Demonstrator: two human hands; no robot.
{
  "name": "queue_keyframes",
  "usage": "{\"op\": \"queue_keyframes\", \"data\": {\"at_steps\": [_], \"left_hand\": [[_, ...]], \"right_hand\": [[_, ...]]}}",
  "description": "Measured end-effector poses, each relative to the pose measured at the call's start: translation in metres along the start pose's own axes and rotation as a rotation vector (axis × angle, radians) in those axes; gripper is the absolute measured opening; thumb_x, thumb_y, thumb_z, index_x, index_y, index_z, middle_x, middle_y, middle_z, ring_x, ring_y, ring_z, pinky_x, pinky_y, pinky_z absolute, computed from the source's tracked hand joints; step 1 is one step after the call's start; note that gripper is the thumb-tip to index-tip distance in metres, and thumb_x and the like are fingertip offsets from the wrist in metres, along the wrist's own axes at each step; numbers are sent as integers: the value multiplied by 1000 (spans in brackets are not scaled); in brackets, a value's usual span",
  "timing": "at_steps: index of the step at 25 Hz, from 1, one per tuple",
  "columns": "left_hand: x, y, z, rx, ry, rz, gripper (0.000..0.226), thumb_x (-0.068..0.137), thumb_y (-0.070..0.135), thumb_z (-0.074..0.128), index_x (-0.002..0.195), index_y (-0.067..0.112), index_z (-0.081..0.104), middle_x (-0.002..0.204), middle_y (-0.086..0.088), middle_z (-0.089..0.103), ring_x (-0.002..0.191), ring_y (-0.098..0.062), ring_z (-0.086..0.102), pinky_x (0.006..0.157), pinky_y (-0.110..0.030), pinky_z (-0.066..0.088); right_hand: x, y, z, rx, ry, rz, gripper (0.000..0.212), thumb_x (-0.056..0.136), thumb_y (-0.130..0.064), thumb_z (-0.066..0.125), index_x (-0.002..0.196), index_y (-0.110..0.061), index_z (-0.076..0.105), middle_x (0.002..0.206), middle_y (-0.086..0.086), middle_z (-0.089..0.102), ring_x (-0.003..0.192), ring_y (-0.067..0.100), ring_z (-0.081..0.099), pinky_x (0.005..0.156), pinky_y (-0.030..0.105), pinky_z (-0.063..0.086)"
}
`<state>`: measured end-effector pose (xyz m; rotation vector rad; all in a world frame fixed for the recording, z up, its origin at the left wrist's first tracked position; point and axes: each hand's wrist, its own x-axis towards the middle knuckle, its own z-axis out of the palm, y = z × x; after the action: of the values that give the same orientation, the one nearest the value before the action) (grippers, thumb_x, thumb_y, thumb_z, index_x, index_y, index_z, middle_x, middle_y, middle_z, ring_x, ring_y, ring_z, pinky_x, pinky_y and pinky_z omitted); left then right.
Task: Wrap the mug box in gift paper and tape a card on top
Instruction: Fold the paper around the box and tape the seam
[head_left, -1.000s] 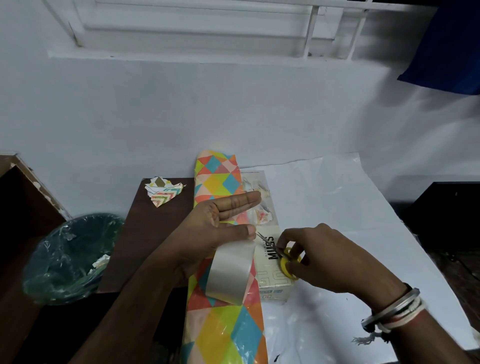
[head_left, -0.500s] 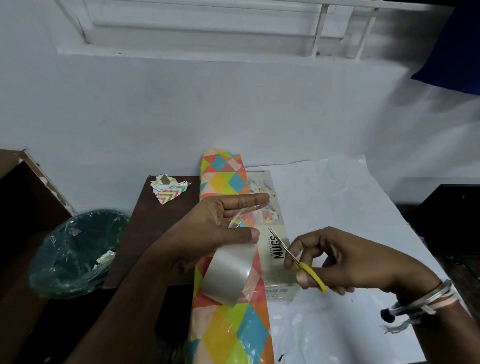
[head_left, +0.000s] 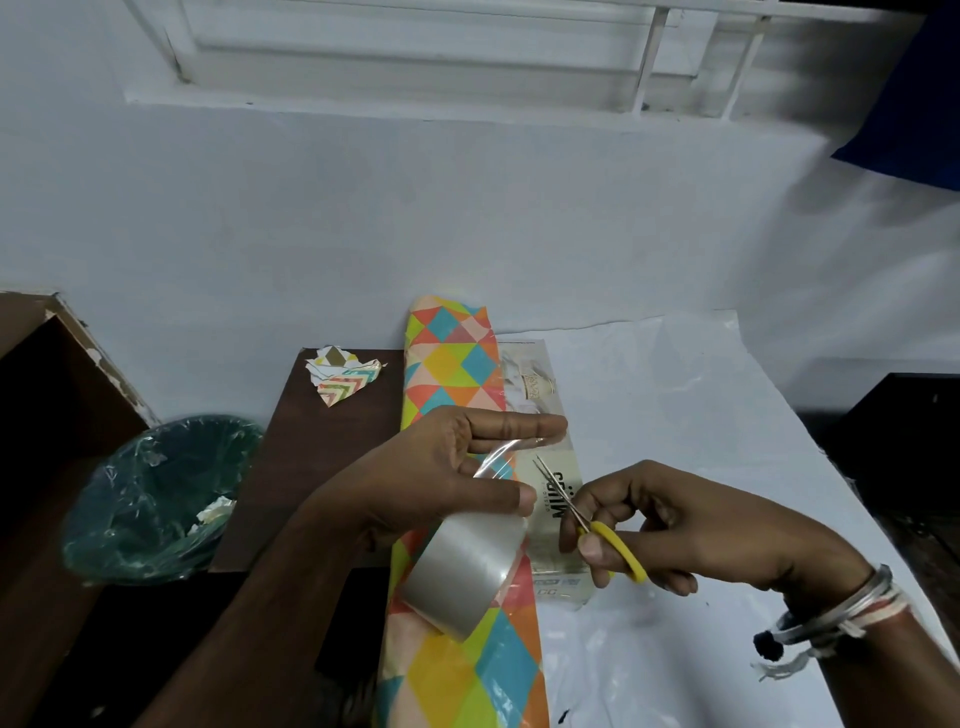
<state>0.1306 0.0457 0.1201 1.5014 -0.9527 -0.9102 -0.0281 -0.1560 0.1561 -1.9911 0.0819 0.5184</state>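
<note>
The left hand (head_left: 441, 478) holds a roll of clear tape (head_left: 462, 577) up in the air above the gift paper (head_left: 447, 364). Its thumb presses down on the top of the roll, and the roll hangs under the hand. The pointing finger is out straight, and a shiny strip of tape (head_left: 498, 462) runs from the roll up to that finger. I cannot tell how the other fingers sit, as the roll hides them. The right hand (head_left: 675, 530) is curled round the yellow handles of small scissors (head_left: 613, 551). The thin blades look close together and point up at the strip of tape, just beside it. There are bands on the right wrist. The mug box (head_left: 524, 379) lies flat on the white surface (head_left: 727, 415), not wrapped, with its long side touching the right edge of the gift paper. The gift paper has bright triangles and lies in a long strip from the wall toward the person. Some torn paper scraps (head_left: 343, 374) sit on a brown board (head_left: 311, 457) to the left. A green bin (head_left: 156, 493) with a plastic bag in it stands further left.
</note>
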Motion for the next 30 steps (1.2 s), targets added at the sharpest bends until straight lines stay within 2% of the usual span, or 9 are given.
{"op": "queue_keyframes", "data": {"at_steps": [3, 7, 13, 15, 18, 21, 23, 26, 30], "left_hand": [[0, 0, 2, 12, -23, 4, 61, 86, -6, 77, 140, 17, 62, 139, 12, 65, 132, -3, 57, 103, -19, 48], [0, 1, 2, -14, -33, -5, 61, 86, -5, 76, 141, 18, 62, 141, 12, 63, 131, -6, 59, 98, -19, 52], [-2, 3, 4, -72, -62, -6, 61, 87, -6, 75, 141, 17, 61, 142, 10, 63, 132, -9, 58, 100, -23, 52], [-2, 3, 6, -71, -60, -1, 62, 86, -8, 74, 141, 16, 60, 143, 10, 62, 131, -9, 59, 100, -24, 53], [-4, 5, 7, -114, -57, -22, 64, 85, -9, 74, 142, 18, 60, 145, 9, 61, 109, -7, 71, 86, -25, 58], [-4, 7, 6, -164, -55, -32, 68, 84, -8, 74, 143, 22, 59, 146, 10, 60, 87, -7, 71, 80, -25, 59], [-4, 7, 4, -170, -13, -2, 73, 82, -9, 74, 144, 25, 57, 146, 12, 59, 92, 0, 69, 81, -24, 58], [-6, 8, -1, -230, 82, 52, 84, 79, -12, 76, 146, 32, 51, 145, 10, 61, 93, 1, 71, 73, -23, 58], [-8, 9, -2, -301, 136, 85, 89, 76, -9, 73, 148, 36, 45, 146, 8, 60, 68, -7, 71, 67, -29, 59]], "right_hand": [[2, 2, 0, -6, 4, -24, 15, 93, -29, 76, 95, -15, 76, 79, 5, 72, 55, 11, 49, 50, 22, 37], [2, 4, -1, 10, 21, -81, 10, 92, -18, 78, 91, -8, 76, 70, 5, 71, 64, 11, 61, 66, 15, 46], [3, 3, -1, 54, -4, -81, 17, 95, -22, 74, 96, -6, 74, 72, 5, 71, 48, 8, 41, 47, 17, 31], [5, 3, -1, 65, 17, -111, 13, 95, -18, 74, 95, -5, 75, 74, 12, 71, 52, 7, 52, 53, 15, 40], [8, 7, -2, 62, 41, -150, 9, 93, -19, 76, 93, -11, 77, 75, 14, 72, 67, 14, 65, 68, 16, 47], [10, 7, -1, 80, 26, -135, 9, 93, -18, 76, 97, -10, 75, 74, 13, 73, 65, 13, 63, 64, 17, 46], [9, 5, 0, 68, 47, -102, 16, 91, -19, 78, 104, -13, 69, 75, 13, 74, 62, 14, 59, 57, 18, 43], [12, 8, 1, -7, 260, -49, 28, 87, -22, 82, 100, -21, 57, 74, 7, 75, 59, 18, 57, 56, 26, 47], [38, 22, 2, -288, 820, 36, 18, 83, -31, 84, 78, -29, 67, 72, -8, 74, 63, 7, 66, 60, 29, 53]]}}
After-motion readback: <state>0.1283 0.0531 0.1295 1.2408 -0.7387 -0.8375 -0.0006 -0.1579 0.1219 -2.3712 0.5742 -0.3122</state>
